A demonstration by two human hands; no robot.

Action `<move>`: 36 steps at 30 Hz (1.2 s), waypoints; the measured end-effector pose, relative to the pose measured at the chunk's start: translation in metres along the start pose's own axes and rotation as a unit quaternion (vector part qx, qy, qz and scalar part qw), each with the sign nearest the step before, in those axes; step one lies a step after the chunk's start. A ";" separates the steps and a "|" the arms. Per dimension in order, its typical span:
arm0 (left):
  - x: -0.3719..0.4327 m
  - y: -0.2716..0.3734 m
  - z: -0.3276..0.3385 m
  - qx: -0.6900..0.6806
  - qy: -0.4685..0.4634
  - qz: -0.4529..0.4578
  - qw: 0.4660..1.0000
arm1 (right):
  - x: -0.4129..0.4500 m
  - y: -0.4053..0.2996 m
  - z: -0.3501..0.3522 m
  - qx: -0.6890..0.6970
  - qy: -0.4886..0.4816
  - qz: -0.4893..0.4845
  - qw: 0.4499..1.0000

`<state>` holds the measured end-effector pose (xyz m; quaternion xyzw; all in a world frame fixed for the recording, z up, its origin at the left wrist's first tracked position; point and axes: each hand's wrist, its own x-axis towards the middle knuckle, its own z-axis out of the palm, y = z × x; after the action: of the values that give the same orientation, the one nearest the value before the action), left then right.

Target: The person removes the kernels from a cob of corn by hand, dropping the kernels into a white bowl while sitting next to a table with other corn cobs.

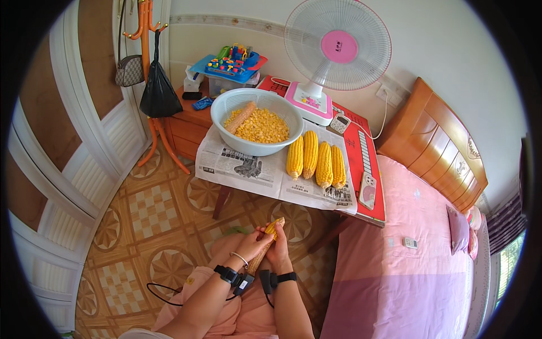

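Above my lap, my left hand point(254, 243) and my right hand point(278, 245) are both closed around one corn cob point(258, 257). Yellow kernels cover its upper end, while the lower part is bare and points towards my wrists. Some of the cob is hidden by my fingers. On the newspaper point(237, 169) stands a pale blue plastic colander basin point(258, 148) holding loose yellow corn kernels point(266, 127). A stripped corn cob point(241, 118) lies on the kernels. Several ears of corn point(311, 154) with their kernels on lie side by side, right of the basin.
A pink and white electric fan point(309, 101) stands behind the basin. A smartphone point(368, 190) lies at the table's right edge. Left stand a wooden cabinet point(186, 131) and an orange coat rack point(146, 51) with a black plastic bag point(159, 93). A bed point(402, 220) is at the right.
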<state>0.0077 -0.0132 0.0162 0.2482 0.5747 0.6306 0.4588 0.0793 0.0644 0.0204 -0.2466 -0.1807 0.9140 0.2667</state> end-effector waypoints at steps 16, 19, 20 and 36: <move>0.002 0.003 -0.007 -0.191 -0.070 -0.065 0.977 | 0.000 -0.001 0.002 -0.004 -0.007 -0.008 1.000; -0.002 0.015 -0.006 -0.189 -0.072 -0.087 0.975 | -0.001 -0.001 0.003 -0.007 0.001 -0.007 1.000; -0.004 0.019 -0.005 -0.185 -0.066 -0.091 0.976 | -0.001 -0.001 0.003 -0.007 0.000 -0.008 1.000; -0.007 0.017 0.000 0.185 0.128 0.183 0.957 | 0.005 0.001 -0.007 0.037 0.025 0.008 0.999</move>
<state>0.0053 -0.0178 0.0338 0.3465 0.6802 0.6129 0.2040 0.0786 0.0681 0.0126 -0.2607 -0.1378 0.9159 0.2725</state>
